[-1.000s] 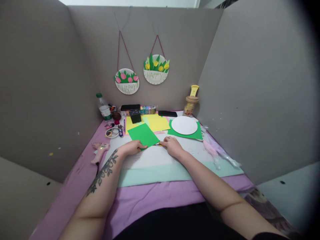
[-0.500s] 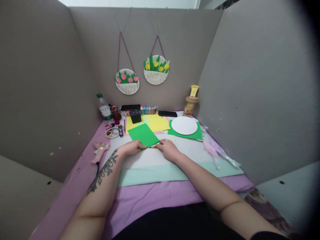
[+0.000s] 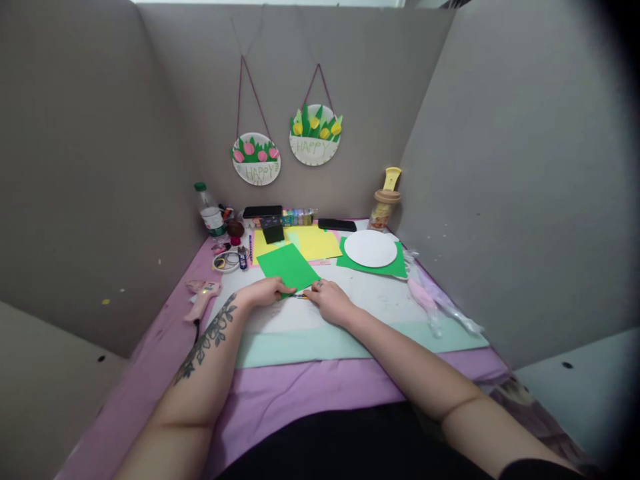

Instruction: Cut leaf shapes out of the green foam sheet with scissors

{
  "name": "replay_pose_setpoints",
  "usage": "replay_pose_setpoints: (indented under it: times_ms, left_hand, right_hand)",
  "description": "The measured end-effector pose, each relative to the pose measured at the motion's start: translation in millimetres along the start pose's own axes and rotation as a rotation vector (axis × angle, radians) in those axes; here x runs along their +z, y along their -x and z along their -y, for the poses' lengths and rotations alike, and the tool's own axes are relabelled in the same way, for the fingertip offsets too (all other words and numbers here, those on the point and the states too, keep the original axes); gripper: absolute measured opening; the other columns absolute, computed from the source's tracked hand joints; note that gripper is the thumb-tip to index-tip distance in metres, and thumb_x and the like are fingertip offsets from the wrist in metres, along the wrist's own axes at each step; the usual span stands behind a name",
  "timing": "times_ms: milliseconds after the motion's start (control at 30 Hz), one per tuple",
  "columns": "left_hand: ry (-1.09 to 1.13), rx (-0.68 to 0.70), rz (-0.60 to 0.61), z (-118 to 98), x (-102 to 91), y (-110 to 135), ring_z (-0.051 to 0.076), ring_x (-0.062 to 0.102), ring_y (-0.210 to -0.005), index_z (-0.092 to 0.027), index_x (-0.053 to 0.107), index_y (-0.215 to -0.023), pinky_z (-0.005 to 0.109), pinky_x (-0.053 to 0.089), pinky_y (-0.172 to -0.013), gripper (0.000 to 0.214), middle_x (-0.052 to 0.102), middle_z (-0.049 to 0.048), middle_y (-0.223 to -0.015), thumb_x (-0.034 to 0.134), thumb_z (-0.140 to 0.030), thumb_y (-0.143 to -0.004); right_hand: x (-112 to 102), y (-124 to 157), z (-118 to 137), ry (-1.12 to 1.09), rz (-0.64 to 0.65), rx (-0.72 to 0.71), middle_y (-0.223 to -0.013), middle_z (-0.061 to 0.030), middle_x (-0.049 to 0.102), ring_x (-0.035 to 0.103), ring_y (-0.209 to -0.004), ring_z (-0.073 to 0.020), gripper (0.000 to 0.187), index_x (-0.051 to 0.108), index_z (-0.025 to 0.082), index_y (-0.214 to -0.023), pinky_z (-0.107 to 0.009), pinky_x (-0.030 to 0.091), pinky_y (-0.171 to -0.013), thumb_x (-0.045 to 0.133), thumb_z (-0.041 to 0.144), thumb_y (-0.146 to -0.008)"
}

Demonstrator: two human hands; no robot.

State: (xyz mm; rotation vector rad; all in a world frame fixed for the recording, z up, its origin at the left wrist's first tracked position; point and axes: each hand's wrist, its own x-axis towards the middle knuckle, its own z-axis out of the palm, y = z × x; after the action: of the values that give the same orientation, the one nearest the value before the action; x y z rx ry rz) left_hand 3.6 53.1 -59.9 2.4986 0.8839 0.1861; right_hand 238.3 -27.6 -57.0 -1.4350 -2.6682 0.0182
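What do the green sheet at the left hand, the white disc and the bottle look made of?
Green sheet: probably paper or thin card, matte; flat, even colour, sharp corners.
White disc: likely card or paper, matte; no glare shows, though foam is possible.
Bottle: likely clear, smooth plastic; see-through upper part, though glass is possible.

Craft nook: green paper point(image 3: 287, 262), glue gun point(image 3: 202, 297), tulip hangings point(image 3: 315, 148).

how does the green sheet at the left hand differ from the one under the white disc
The near green sheet has the left hand on it; the far green sheet has no hand on it. Most of the near green sheet shows, while the white disc covers much of the far green sheet. Both are plain green.
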Motion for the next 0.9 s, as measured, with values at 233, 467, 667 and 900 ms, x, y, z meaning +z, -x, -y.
replay_pose_setpoints:
  times_ms: [233, 467, 667, 900]
  left_hand:
    - [-0.015, 0.024, 0.066, 2, -0.1, 0, 0.013, 0.044, -0.066, -0.024, 0.069, -0.110, 0.022, 0.037, -0.066, 0.038, 0.054, 0.0021, -0.075, 0.047, -0.015, -0.081]
    - [0.042, -0.015, 0.062, -1, -2.0, 0, 0.014, 0.045, -0.065, -0.023, 0.072, -0.104, 0.024, 0.037, -0.065, 0.032, 0.055, 0.0020, -0.072, 0.050, -0.023, -0.081]
    - [0.058, -0.071, -0.003, -18, -2.6, 1, 0.018, 0.054, -0.076, -0.021, 0.073, -0.100, 0.027, 0.042, -0.074, 0.030, 0.064, 0.0064, -0.083, 0.048, -0.027, -0.084]
    - [-0.095, -0.182, -0.162, -38, -1.0, -1, 0.020, 0.058, -0.081, -0.016, 0.068, -0.085, 0.027, 0.042, -0.072, 0.023, 0.065, 0.0084, -0.085, 0.049, -0.029, -0.083]
  right_hand:
    - [1, -3, 10, 0.024, 0.007, -0.047, -0.105, -0.0129, 0.060, 0.050, -0.093, -0.0224, 0.040, 0.056, 0.019, -0.126, -0.033, 0.036, -0.081, 0.041, 0.014, -0.090]
    - [4, -6, 21, 0.025, -0.007, -0.089, -0.105, -0.0131, 0.060, 0.049, -0.093, -0.0229, 0.038, 0.056, 0.021, -0.126, -0.034, 0.035, -0.080, 0.038, 0.018, -0.093]
    - [8, -6, 21, -0.051, -0.025, -0.156, -0.102, -0.0102, 0.058, 0.047, -0.092, -0.0215, 0.036, 0.059, 0.026, -0.124, -0.034, 0.034, -0.080, 0.040, 0.022, -0.093]
    - [1, 10, -24, -0.182, -0.150, -0.128, -0.101, -0.0079, 0.060, 0.049, -0.095, -0.0199, 0.039, 0.062, 0.025, -0.120, -0.032, 0.034, -0.085, 0.047, 0.011, -0.087]
